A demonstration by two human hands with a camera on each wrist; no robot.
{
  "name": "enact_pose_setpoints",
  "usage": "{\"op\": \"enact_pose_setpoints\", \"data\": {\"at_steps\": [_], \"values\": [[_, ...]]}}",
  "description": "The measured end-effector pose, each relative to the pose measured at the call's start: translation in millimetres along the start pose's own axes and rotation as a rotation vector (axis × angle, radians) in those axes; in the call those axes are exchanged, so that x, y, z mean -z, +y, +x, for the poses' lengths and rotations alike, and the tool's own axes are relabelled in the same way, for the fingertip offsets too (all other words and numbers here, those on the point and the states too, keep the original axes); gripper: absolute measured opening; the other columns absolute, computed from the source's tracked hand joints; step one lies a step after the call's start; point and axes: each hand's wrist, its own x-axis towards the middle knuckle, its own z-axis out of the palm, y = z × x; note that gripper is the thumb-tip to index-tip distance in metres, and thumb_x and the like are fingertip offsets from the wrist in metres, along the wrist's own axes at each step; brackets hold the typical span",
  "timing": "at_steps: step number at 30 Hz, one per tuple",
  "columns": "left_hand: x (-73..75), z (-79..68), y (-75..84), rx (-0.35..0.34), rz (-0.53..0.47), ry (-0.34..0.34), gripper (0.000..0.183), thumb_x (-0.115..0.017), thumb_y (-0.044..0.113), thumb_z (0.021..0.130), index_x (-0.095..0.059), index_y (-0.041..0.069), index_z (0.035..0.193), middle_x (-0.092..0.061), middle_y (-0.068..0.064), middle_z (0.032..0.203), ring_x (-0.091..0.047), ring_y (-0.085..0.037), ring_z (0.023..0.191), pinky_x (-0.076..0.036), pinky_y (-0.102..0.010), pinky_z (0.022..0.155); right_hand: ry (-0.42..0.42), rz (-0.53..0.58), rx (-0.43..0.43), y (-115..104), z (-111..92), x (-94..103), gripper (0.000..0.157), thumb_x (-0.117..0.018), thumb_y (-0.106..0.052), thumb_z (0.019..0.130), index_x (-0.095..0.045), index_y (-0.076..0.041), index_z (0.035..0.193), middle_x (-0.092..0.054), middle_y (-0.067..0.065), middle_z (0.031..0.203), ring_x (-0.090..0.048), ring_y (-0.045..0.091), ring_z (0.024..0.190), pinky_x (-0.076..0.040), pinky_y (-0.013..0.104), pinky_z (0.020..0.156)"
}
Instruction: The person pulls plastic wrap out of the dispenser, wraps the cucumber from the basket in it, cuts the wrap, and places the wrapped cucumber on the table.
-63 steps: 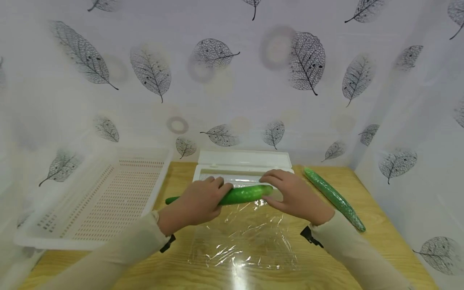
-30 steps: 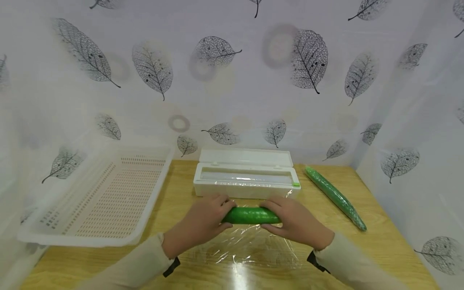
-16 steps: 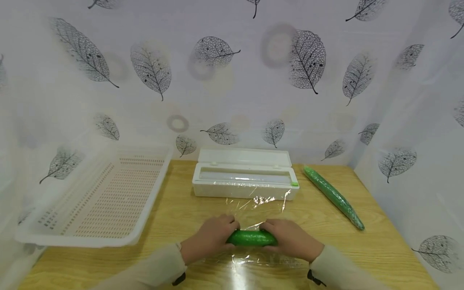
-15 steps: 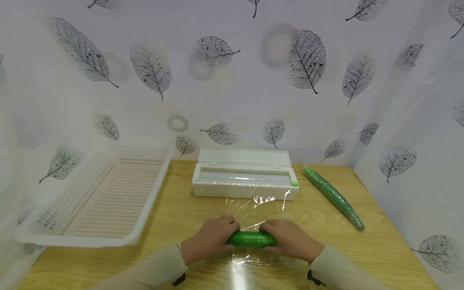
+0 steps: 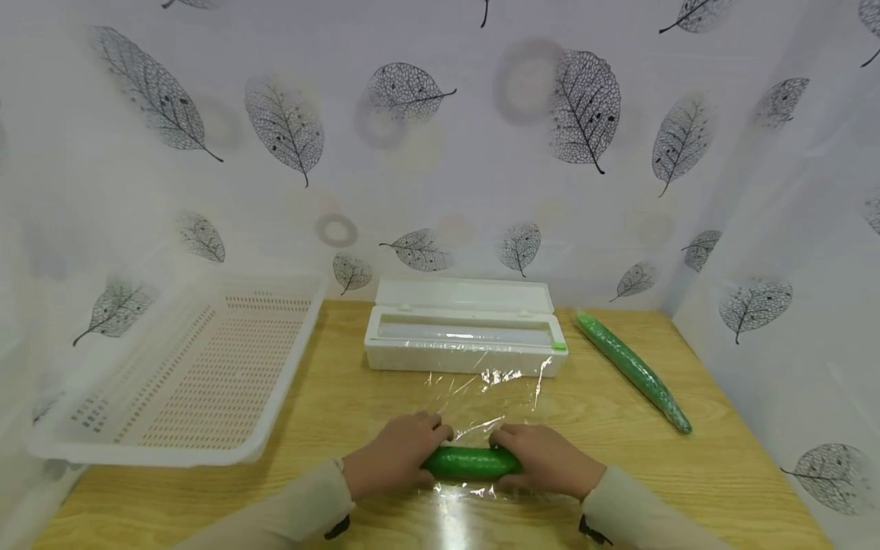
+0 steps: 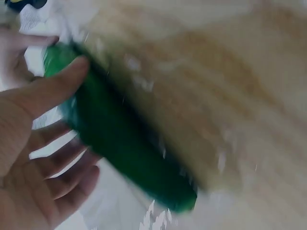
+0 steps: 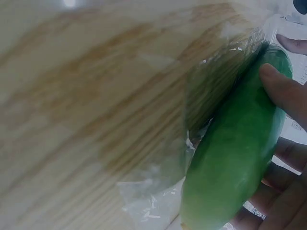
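Note:
A green cucumber [image 5: 470, 463] lies crosswise near the table's front edge, on a sheet of clear cling film [image 5: 484, 397] that runs back to the white film dispenser box [image 5: 464, 347]. My left hand [image 5: 397, 454] grips its left end and my right hand [image 5: 543, 458] its right end. In the left wrist view the left hand [image 6: 33, 153] has its thumb on top of the cucumber [image 6: 124, 143] and its fingers under it. In the right wrist view the right thumb [image 7: 283, 91] presses the cucumber [image 7: 235, 143], with film [image 7: 211, 72] clinging beside it.
A second cucumber [image 5: 632, 370], wrapped in film, lies slantwise at the right of the wooden table [image 5: 722, 473]. A white perforated basket [image 5: 186, 374] stands tilted at the left. Leaf-patterned sheets close in the back and right sides.
Both hands have brought the cucumber from beside the dispenser toward me along the film, to near the front edge. The film now stretches behind it.

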Motion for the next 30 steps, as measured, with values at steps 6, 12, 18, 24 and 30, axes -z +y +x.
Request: {"op": "enact_pose_setpoints", "data": {"at_steps": [6, 12, 18, 24, 30], "values": [[19.2, -10.3, -32.0, 0.029, -0.067, -0.164, 0.067, -0.087, 0.038, 0.056, -0.056, 0.021, 0.113, -0.060, 0.004, 0.099, -0.057, -0.009, 0.087, -0.051, -0.023, 0.075, 0.005, -0.013, 0.013, 0, 1, 0.1, 0.045, -0.076, -0.040, 0.072, -0.060, -0.016, 0.106, -0.062, -0.006, 0.095, -0.053, 0.001, 0.076, -0.048, 0.022, 0.066], [35.4, -19.4, -45.2, 0.072, -0.201, -0.207, 0.055, -0.087, 0.026, 0.060, -0.060, 0.017, 0.107, -0.063, 0.002, 0.095, -0.057, -0.008, 0.082, -0.050, -0.024, 0.072, -0.003, -0.015, 0.014, 0, 1, 0.3, 0.045, -0.074, -0.041, 0.074, -0.060, -0.015, 0.108, -0.063, -0.004, 0.097, -0.055, 0.002, 0.077, -0.049, 0.022, 0.066], [22.9, -9.9, -25.0, -0.012, -0.161, -0.129, 0.048, -0.079, 0.031, 0.071, -0.057, 0.020, 0.112, -0.060, 0.004, 0.103, -0.056, -0.006, 0.086, -0.050, -0.020, 0.075, -0.009, -0.004, 0.017, -2, 1, 3.2, 0.045, -0.074, -0.038, 0.075, -0.060, -0.013, 0.110, -0.064, -0.001, 0.101, -0.058, 0.005, 0.080, -0.051, 0.024, 0.069], [10.2, -0.5, -1.1, -0.069, -0.102, -0.043, 0.045, -0.075, 0.030, 0.075, -0.056, 0.022, 0.114, -0.058, 0.006, 0.100, -0.054, -0.003, 0.085, -0.049, -0.017, 0.073, -0.015, 0.020, 0.001, 0, -2, 5.7, 0.045, -0.076, -0.037, 0.074, -0.061, -0.013, 0.109, -0.064, -0.002, 0.100, -0.056, 0.004, 0.079, -0.050, 0.023, 0.068], [9.6, 2.5, 4.5, -0.051, -0.096, -0.034, 0.043, -0.075, 0.029, 0.076, -0.056, 0.021, 0.114, -0.059, 0.005, 0.102, -0.056, -0.005, 0.088, -0.050, -0.018, 0.073, -0.048, 0.098, -0.062, 21, -18, 10.2, 0.044, -0.079, -0.029, 0.070, -0.063, -0.014, 0.109, -0.062, -0.006, 0.101, -0.059, 0.005, 0.085, -0.053, 0.027, 0.073]]}}
